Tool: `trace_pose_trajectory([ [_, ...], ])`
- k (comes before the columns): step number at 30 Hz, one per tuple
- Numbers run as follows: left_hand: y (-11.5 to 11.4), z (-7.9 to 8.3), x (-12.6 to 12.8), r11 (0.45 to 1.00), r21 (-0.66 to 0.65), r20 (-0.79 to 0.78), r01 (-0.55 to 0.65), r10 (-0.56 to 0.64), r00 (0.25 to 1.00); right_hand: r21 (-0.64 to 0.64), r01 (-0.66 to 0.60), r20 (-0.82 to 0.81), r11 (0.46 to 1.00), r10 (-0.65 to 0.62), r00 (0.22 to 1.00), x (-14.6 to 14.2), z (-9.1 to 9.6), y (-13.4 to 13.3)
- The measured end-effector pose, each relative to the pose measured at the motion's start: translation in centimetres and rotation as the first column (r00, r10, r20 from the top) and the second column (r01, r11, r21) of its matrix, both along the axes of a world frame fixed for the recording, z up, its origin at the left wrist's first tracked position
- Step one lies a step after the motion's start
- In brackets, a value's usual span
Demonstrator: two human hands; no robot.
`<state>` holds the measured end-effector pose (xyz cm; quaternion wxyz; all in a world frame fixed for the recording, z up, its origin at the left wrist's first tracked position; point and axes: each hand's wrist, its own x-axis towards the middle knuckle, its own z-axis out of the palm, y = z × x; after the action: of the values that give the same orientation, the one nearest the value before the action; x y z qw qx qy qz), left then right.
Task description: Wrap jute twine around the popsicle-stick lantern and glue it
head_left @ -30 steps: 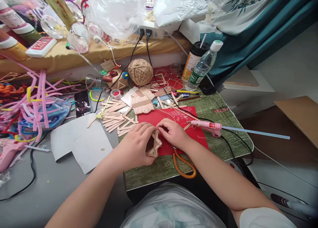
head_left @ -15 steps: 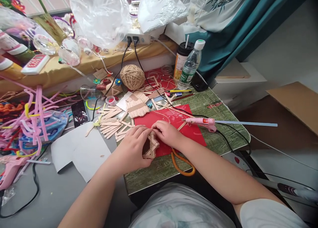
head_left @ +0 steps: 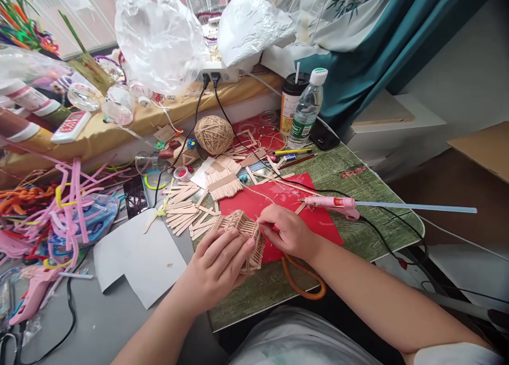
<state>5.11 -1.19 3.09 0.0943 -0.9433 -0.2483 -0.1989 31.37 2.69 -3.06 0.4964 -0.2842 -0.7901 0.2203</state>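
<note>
My left hand [head_left: 218, 264] is wrapped around a small house made of wooden craft sticks [head_left: 243, 232], holding it tilted with its ribbed roof facing up, just above the near edge of a red sheet [head_left: 294, 198]. My right hand [head_left: 284, 230] is closed beside the model's right end, with its fingertips pinched against it. A pink glue gun [head_left: 332, 203] with a long clear glue stick lies on the red sheet, to the right of my right hand. Loose craft sticks [head_left: 185, 211] are piled left of the model.
Orange-handled scissors [head_left: 302, 285] lie under my right wrist. A twine ball [head_left: 213, 134], a water bottle [head_left: 304, 110] and a cup stand at the back. White paper [head_left: 135, 254], pink pipe cleaners [head_left: 59, 195] and another pink glue gun [head_left: 32, 293] lie left. Black cables cross the green mat [head_left: 358, 185].
The stick house has been tipped from standing on end to lying with its roof up. My left hand shifted lower around it; my right hand stayed at its right end.
</note>
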Motion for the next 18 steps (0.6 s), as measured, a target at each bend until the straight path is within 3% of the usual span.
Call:
trace_pose_trajectory([
  [8, 0.7, -1.9, -0.6, 1.000, -0.016, 0.036, 0.021, -0.020, 0.999, -0.109, -0.014, -0.007, 0.994, 0.013, 1.000, 0.2, -0.8, 0.6],
  [18, 1.3, -2.1, -0.7, 0.996, -0.087, 0.090, -0.018, 0.026, 0.996, -0.198, 0.002, -0.035, 0.980, -0.009, 0.999, -0.1, -1.3, 1.0],
])
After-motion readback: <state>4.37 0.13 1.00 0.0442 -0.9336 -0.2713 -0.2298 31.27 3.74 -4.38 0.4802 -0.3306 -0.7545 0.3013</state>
